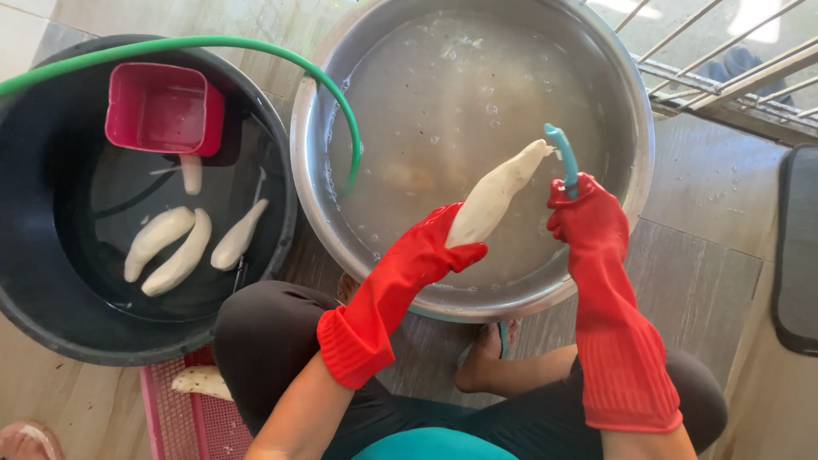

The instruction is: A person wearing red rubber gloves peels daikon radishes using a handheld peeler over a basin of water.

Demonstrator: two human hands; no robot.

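In the head view the left hand (426, 251) grips a pale peeled root (497, 194) over the steel basin (613, 102) of water, the right hand (584, 217) closed on a blue peeler (562, 158) at its far tip. Three clean roots (183, 243) float in the black tub (34, 281) at left; one more (203, 382) waits on the pink tray (183, 426) nearby — seemingly well along, not finished.

home wash area, likely a back porch or balcony floor. pale stone-look floor tiles (707, 255), metal railing bars (724, 60) at the edge with daylight behind. big steel basin (613, 77) of cloudy water and a black tub (34, 255) sit right on the floor, green hose (213, 43) running over both. pink plastic crate (183, 409) beside a bare foot (486, 358).
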